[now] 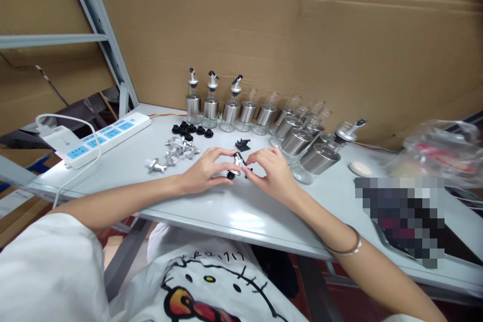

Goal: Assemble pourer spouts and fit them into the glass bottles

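Note:
Between the fingertips of my left hand [210, 170] is a pourer spout [237, 160], silver with a black ribbed stopper at its lower end and a black flap on top. My right hand [272, 173] pinches at the flap side of the same spout from the right. Just behind my hands lies a small pile of black flaps [242, 145]; another small black piece sits close by my right fingertips. Left of my left hand are several silver spout bodies [177, 151], and behind those, several black rubber stoppers [190, 132].
Glass bottles with steel sleeves [247, 112] stand in a row at the back; some carry spouts. One spouted bottle [320, 158] stands nearer on the right. A power strip [105, 141] with a plugged-in charger lies left. Plastic bags [441, 153] and a blurred-out object [402, 216] lie right.

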Available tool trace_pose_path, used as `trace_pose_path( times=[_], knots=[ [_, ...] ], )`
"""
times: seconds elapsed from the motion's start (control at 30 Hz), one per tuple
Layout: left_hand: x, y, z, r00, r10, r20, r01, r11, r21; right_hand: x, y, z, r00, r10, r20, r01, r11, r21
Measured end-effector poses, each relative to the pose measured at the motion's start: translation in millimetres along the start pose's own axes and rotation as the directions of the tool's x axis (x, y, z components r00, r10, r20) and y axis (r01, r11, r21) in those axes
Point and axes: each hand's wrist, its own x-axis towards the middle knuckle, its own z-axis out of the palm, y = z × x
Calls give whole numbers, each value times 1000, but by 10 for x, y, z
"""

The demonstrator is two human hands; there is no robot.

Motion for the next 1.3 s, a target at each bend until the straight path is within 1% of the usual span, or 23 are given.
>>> trace_pose_path(
  times=[0.13, 0.23, 0.3, 0.47, 0.53, 0.63, 0.73, 0.83, 0.97, 1.03, 1.13, 1.2, 1.23, 1.27, 1.3],
  knots=[
    [-12, 28, -6, 999, 35, -15, -34, 999, 9, 6, -19, -34, 993, -58, 100, 67, 993, -92],
    [-34, 48, 14, 998, 52, -20, -52, 999, 15, 14, -44, -39, 975, -126, 181, 148, 983, -109],
    [-55, 47, 41, 998, 58, -22, -58, 998, -6, 16, -61, -31, 965, -155, 210, 188, 971, -145],
    [-106, 23, 100, 999, -14, 31, 17, 996, -90, 6, -81, 4, 950, -238, 203, 280, 936, -215],
    [-119, 21, 112, 999, -20, 30, 23, 993, -112, 4, -82, 10, 945, -262, 195, 304, 924, -232],
    [-130, 26, 125, 999, -27, 18, 29, 991, -129, 5, -80, 8, 942, -256, 216, 304, 925, -228],
    [-129, 31, 134, 998, -57, 22, 60, 988, -142, 5, -86, 10, 941, -233, 247, 288, 934, -214],
    [-118, 34, 127, 999, -42, 8, 43, 982, -187, 7, -121, 20, 940, -254, 227, 303, 928, -217],
    [-103, 43, 100, 999, 32, -8, -33, 978, -205, 13, -163, 12, 934, -311, 176, 344, 914, -213],
    [-98, 52, 91, 999, 41, -28, -46, 979, -197, 14, -151, -11, 944, -295, 149, 318, 931, -177],
    [-94, 63, 80, 998, 12, -57, -21, 986, -167, 9, -114, -51, 975, -193, 112, 201, 977, -65],
    [-91, 67, 71, 999, -20, -49, 14, 991, -129, 2, -114, -64, 990, -73, 121, 68, 996, 49],
    [-89, 69, 66, 999, -34, -39, 29, 994, -104, -2, -129, -64, 990, 4, 139, -22, 991, 129],
    [-86, 69, 61, 999, -38, -29, 36, 997, -71, -7, -152, -57, 981, 92, 173, -131, 964, 230],
    [-81, 70, 57, 999, -28, -20, 28, 999, -31, -11, -180, -45, 959, 176, 224, -247, 904, 350]
  ],
)
